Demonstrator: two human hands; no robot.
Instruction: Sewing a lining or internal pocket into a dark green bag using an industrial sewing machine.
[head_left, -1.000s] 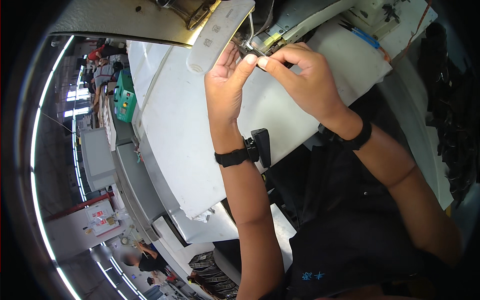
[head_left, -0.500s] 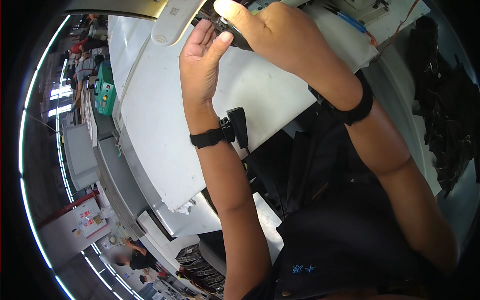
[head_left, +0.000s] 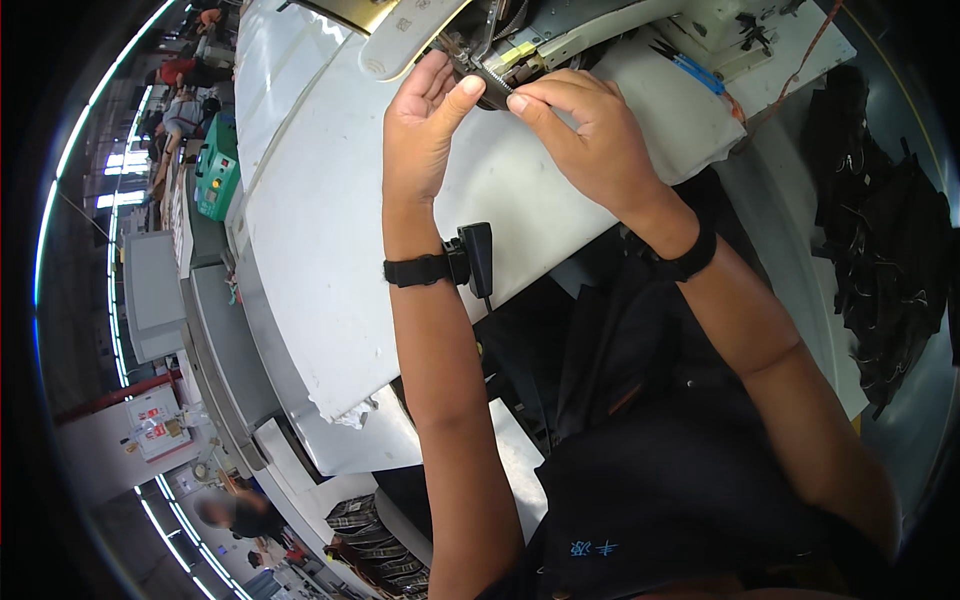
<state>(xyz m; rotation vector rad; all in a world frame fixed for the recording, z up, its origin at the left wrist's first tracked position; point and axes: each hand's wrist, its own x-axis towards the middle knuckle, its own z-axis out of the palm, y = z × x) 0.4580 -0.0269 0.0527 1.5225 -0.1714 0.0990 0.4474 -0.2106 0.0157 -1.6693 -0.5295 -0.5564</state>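
At the top of the worktable, a dark fabric piece with a metal zipper (head_left: 496,80) lies by the needle area of a sewing machine (head_left: 415,32). My right hand (head_left: 595,135) pinches its near end between thumb and forefinger. My left hand (head_left: 425,130) is on the other side, its thumb against the zipper and its fingers curled beneath the machine head, partly hidden. Both wrists wear black straps, and a small black device (head_left: 479,258) sits on the left one.
Blue-handled thread snips (head_left: 698,72) lie at the upper right of the white worktable (head_left: 330,270). Dark garments (head_left: 880,240) are heaped on the far right. A green box-shaped machine (head_left: 217,170) stands at left. Other people work in the left background.
My right hand has moved down and right, away from the machine head, and now pinches the zipper piece's end. More of the machine shows. The whole view has shifted slightly.
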